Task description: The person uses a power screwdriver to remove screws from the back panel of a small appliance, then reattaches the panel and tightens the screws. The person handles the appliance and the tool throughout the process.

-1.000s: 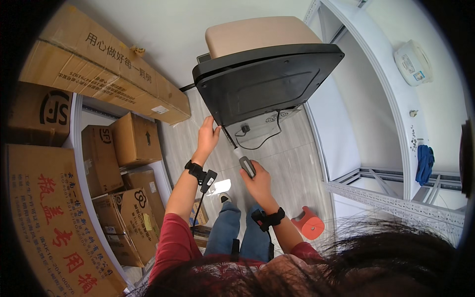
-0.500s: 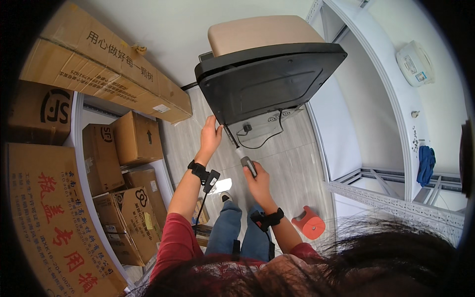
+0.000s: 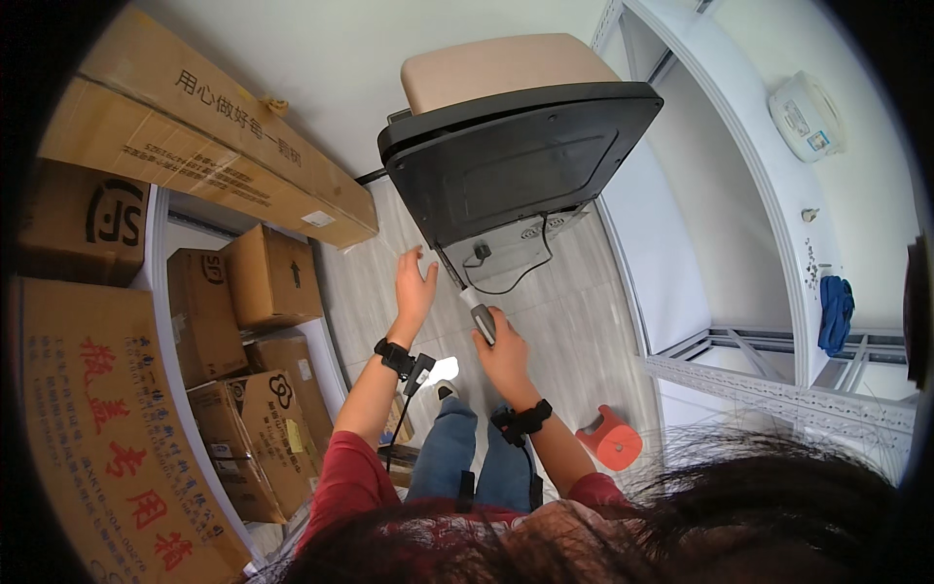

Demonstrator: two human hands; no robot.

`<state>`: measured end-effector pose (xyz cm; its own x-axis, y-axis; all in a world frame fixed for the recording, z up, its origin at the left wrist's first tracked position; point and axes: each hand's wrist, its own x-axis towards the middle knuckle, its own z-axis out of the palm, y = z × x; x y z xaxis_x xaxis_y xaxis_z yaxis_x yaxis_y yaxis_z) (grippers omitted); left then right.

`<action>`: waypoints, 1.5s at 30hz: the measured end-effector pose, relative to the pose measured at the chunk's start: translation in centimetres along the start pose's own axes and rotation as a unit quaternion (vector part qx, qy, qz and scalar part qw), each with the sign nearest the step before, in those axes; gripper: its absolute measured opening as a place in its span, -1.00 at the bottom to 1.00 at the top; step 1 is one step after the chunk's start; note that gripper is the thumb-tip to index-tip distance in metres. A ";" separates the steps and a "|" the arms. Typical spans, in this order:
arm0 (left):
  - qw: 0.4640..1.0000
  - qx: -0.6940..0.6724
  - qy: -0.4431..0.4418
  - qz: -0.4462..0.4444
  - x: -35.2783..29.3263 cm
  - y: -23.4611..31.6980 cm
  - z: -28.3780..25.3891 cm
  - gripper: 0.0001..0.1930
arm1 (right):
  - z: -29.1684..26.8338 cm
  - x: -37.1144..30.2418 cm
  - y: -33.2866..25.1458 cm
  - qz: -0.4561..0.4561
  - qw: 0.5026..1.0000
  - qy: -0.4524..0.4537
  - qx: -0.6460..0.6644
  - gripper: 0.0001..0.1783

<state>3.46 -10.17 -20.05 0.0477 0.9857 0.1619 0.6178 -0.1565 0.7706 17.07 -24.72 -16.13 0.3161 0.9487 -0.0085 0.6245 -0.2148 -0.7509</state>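
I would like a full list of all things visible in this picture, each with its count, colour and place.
appliance: one, dark grey underside with beige top, tilted up, centre top
tool: one, grey handle with pale tip, held at the appliance's lower edge
cable: one, black, hanging under the appliance
cardboard boxes: several, brown, stacked at left
stool: one, orange, on the floor at right
cloth: one, blue, hanging far right
shelf frame: one, white, right side
wrist straps: two, black, one per wrist
left hand: open, beside the appliance, holding nothing
right hand: grip closed on the tool
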 end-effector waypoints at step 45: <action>0.992 -0.024 -0.098 0.075 4.6 1.3 -2.4 -0.62 | -1.2 -0.8 -1.4 0.032 0.996 -0.012 0.082 -0.55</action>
<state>2.61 -5.94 -16.86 0.2910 0.9435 0.1586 0.5540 -0.3013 0.7761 16.81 -25.49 -14.32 0.3334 0.9398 -0.0747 0.4771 -0.2366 -0.8464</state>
